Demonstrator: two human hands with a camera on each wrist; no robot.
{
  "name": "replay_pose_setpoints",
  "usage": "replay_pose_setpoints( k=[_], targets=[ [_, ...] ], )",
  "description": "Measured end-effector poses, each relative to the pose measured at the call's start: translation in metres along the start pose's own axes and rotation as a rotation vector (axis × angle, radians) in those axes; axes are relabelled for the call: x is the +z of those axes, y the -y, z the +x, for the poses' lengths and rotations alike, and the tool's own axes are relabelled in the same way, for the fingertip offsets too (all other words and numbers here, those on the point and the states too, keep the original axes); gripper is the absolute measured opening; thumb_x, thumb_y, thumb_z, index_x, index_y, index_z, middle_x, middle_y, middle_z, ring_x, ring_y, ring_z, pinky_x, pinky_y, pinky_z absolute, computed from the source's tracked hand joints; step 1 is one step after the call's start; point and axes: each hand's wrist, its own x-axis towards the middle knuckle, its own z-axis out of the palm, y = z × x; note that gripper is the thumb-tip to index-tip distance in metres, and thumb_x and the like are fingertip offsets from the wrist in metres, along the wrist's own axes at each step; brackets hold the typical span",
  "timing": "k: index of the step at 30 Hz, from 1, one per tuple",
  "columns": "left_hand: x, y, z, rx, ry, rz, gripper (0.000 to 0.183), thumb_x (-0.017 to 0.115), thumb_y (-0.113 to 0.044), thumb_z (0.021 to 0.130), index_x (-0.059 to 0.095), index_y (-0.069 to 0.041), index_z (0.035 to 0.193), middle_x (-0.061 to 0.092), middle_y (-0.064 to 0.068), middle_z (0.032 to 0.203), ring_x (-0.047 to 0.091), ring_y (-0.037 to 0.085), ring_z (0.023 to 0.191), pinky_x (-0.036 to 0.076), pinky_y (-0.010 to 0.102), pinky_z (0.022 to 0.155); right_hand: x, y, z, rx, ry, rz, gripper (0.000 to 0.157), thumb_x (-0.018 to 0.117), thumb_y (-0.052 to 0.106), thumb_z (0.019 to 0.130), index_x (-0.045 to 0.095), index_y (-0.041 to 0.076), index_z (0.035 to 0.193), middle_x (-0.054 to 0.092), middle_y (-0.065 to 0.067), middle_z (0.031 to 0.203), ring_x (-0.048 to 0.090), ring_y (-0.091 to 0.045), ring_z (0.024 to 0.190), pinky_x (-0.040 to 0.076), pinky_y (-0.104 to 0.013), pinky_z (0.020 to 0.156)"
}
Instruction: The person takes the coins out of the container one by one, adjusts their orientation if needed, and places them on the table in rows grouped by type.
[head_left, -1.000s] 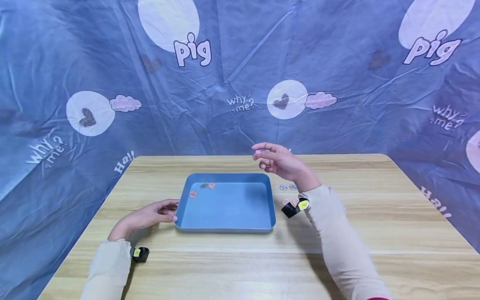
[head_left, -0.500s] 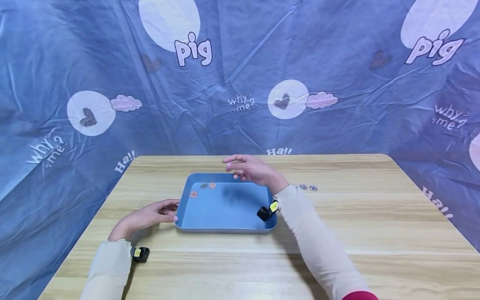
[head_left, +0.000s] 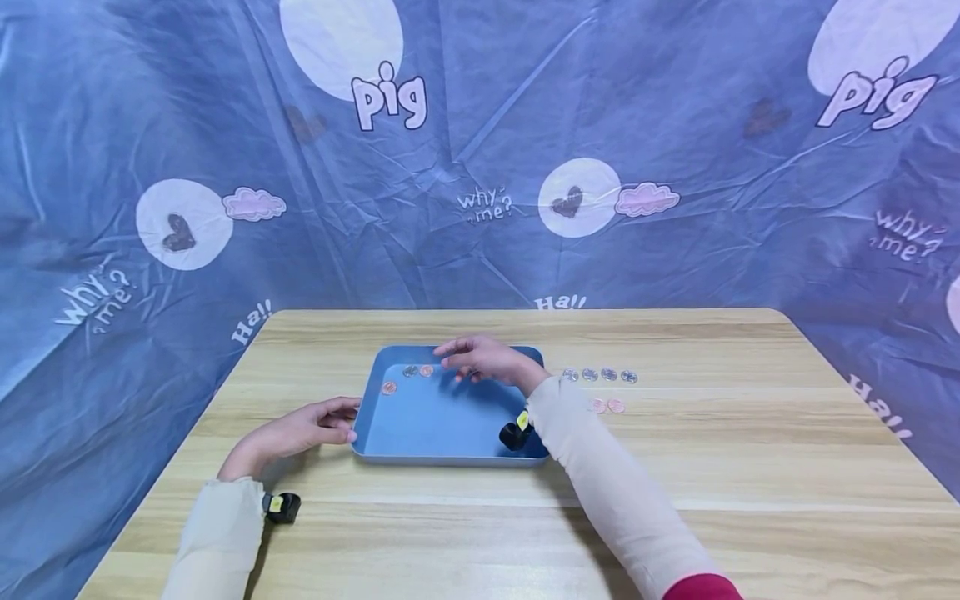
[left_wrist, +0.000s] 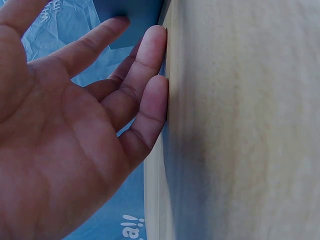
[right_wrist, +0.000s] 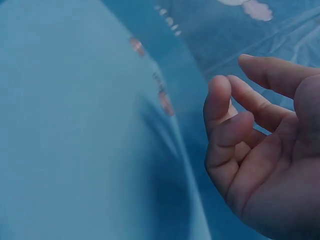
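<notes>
In the head view, a shallow blue tray (head_left: 450, 459) stands on the table, with three coins at its far left: a dark coin (head_left: 410, 371), a copper coin (head_left: 426, 370) and another copper coin (head_left: 389, 387). My left hand (head_left: 303, 429) rests at the tray's left side, fingers extended and thumb at the wall. Over the tray's far part hovers my right hand (head_left: 483, 358), thumb and forefinger close together, other fingers bent. The right wrist view shows that hand (right_wrist: 265, 150) beside the tray's inside, but whether a coin sits between its fingertips is not discernible.
To the right of the tray lies a row of several silver coins (head_left: 609, 374), with copper coins (head_left: 617, 406) in front; my right sleeve (head_left: 585, 458) may cover more. Behind the wooden table (head_left: 750, 450) hangs a printed blue cloth (head_left: 480, 150).
My right hand has swung left from above the tray's far right corner and sunk over the tray, uncovering coins on the right. The left hand and the three tray coins stay put.
</notes>
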Motion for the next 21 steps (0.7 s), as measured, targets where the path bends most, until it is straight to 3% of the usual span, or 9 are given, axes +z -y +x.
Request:
replay_pose_setpoints(
  k=[3,5,14,21],
  targets=[
    [0.000,0.000,0.000,0.004,0.004,-0.008,0.072,0.062,-0.028,0.095,0.028,0.005,0.149,0.040,0.029,0.143,0.052,0.030,0.120,0.044,0.041,0.099,0.001,-0.007,0.006,0.003,-0.007,-0.061,0.039,0.059,0.017,0.096,0.056,0.008,0.134,0.063,-0.006,0.085,0.059,-0.011,0.069,0.040,-0.022,0.057],
    [0.000,0.001,0.000,0.002,0.005,-0.011,0.072,0.062,-0.028,0.095,0.028,0.005,0.149,0.040,0.029,0.144,0.052,0.031,0.120,0.044,0.042,0.100,0.003,-0.010,0.008,0.010,-0.011,-0.098,0.039,0.059,0.018,0.096,0.056,0.009,0.134,0.060,-0.002,0.078,0.058,-0.011,0.067,0.040,-0.022,0.056],
    [0.000,0.002,0.001,0.001,0.003,-0.013,0.072,0.062,-0.028,0.095,0.028,0.005,0.149,0.041,0.028,0.142,0.052,0.028,0.118,0.046,0.034,0.095,0.009,-0.016,0.017,0.027,-0.041,-0.235,0.038,0.060,0.024,0.096,0.057,0.016,0.134,0.063,-0.002,0.095,0.059,-0.013,0.068,0.042,-0.023,0.055],
    [-0.001,0.002,0.002,-0.002,-0.004,-0.013,0.072,0.063,-0.028,0.094,0.028,0.005,0.148,0.042,0.027,0.140,0.052,0.028,0.117,0.046,0.029,0.093,0.015,-0.012,0.021,0.005,-0.067,-0.294,0.039,0.058,0.019,0.096,0.055,0.011,0.134,0.061,-0.002,0.090,0.056,-0.014,0.062,0.041,-0.023,0.051]
  ],
)
